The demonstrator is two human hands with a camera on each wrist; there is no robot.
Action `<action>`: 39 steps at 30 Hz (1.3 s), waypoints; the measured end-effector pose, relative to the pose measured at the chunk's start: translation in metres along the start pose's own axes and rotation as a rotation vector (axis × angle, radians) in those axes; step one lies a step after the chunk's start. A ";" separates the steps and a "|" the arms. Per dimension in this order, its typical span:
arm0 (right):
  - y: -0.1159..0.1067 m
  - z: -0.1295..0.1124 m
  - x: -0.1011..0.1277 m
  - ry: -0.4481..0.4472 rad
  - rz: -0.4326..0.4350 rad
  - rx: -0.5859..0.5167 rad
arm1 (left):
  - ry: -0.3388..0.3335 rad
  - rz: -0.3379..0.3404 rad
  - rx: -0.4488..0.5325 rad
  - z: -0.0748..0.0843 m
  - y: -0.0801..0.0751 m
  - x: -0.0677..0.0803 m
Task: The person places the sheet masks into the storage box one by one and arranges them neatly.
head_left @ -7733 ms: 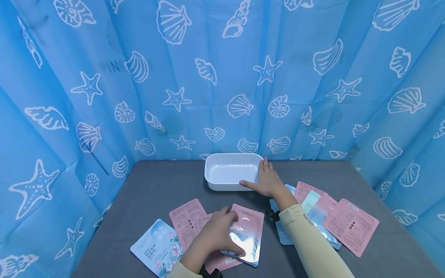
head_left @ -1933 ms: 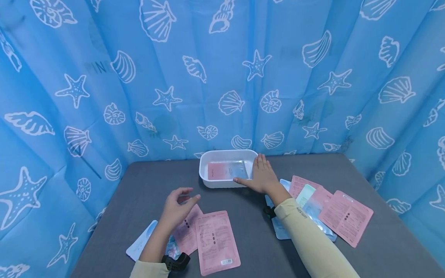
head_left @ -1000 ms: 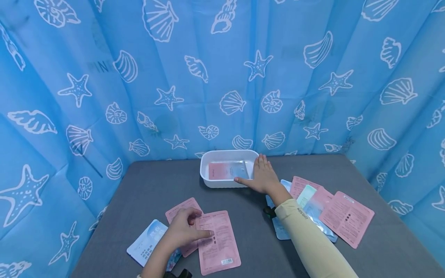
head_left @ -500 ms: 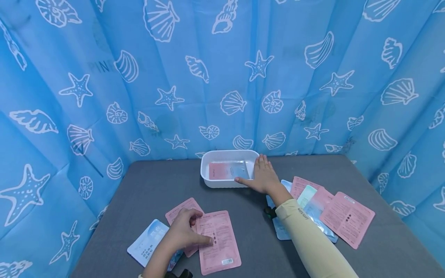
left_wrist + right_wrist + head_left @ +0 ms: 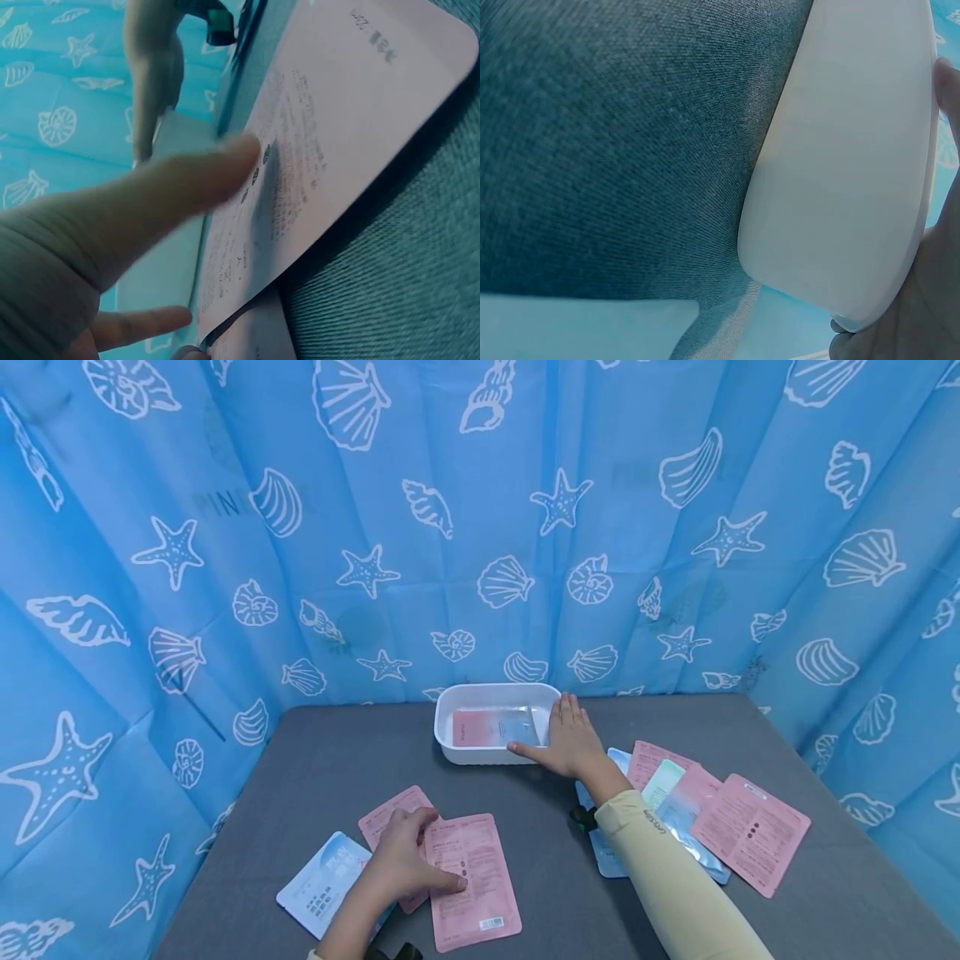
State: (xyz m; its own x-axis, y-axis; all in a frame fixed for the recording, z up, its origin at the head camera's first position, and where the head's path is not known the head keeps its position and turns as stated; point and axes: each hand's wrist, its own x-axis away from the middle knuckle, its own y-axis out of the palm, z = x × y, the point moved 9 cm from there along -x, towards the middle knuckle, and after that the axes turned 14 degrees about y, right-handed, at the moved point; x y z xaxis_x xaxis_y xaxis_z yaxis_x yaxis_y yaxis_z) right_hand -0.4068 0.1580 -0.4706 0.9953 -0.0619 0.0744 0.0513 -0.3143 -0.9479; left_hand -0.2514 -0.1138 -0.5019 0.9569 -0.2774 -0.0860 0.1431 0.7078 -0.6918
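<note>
My left hand [image 5: 405, 857] is over the pink sheet mask sachets at the front left. Its thumb is stretched over the printed pink sachet [image 5: 480, 902], and its fingers are near that sachet's left edge, over a second pink sachet [image 5: 390, 810]. In the left wrist view the straight thumb [image 5: 202, 176] crosses above the sachet's text. My right hand [image 5: 572, 739] rests against the right end of a white tub [image 5: 480, 757], fingers straight, thumb at the front rim. A pink-to-blue sachet [image 5: 491, 727] lies inside the tub.
A pale blue floral sachet [image 5: 326, 877] lies left of the pink ones. On the right, several overlapping pink, blue and mint sachets [image 5: 752, 835] lie partly behind the right forearm. The grey tabletop [image 5: 337, 743] ends at a blue shell-patterned curtain [image 5: 420, 635].
The pink-to-silver sachet formerly under my left hand now lies in the tub. My left hand has come back down to the pink sachets. The right hand stays at the tub.
</note>
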 end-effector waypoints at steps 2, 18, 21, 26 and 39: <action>0.000 0.000 0.000 0.000 0.000 0.001 | 0.008 0.004 -0.008 0.000 0.000 0.000; 0.003 0.001 -0.005 -0.003 -0.001 0.033 | 0.000 -0.013 -0.037 0.003 0.002 -0.001; 0.002 0.000 -0.003 -0.006 0.005 0.030 | -0.001 -0.011 -0.043 0.004 0.001 -0.001; 0.000 0.000 -0.002 -0.009 0.011 0.028 | -0.019 -0.005 -0.022 0.002 0.001 -0.001; 0.006 0.002 -0.007 0.000 -0.001 0.028 | -0.005 -0.012 0.041 -0.006 0.003 -0.004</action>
State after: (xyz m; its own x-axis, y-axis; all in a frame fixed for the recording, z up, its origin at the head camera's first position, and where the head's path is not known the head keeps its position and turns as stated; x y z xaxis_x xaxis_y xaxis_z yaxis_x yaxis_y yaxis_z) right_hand -0.4129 0.1589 -0.4773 0.9952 -0.0615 0.0758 0.0551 -0.2874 -0.9562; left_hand -0.2560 -0.1143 -0.5078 0.9561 -0.2835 -0.0742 0.1650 0.7301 -0.6631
